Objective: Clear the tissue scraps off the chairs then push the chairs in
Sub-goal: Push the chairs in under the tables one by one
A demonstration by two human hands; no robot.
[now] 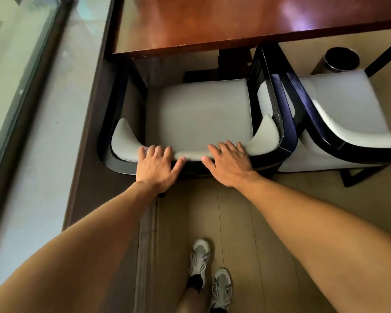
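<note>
Pale plank floor (239,222) runs beside a glass partition (20,64) on the left; a glossy red-brown worktop (212,21) spans the top of the view. Two chairs are present, both black-framed with light grey upholstery. The near chair (201,114) sits with its seat partly under the worktop edge; the second chair (343,105) stands touching it on the right, angled outward. No tissue scraps are visible on either seat. Two hands: the left hand (155,164) and right hand (229,162) rest on the near chair's backrest top, fingers (167,151) draped over its padded rim. One dark cylindrical bin (339,59) stands beyond the second chair. Two sneakers (209,274) below.
</note>
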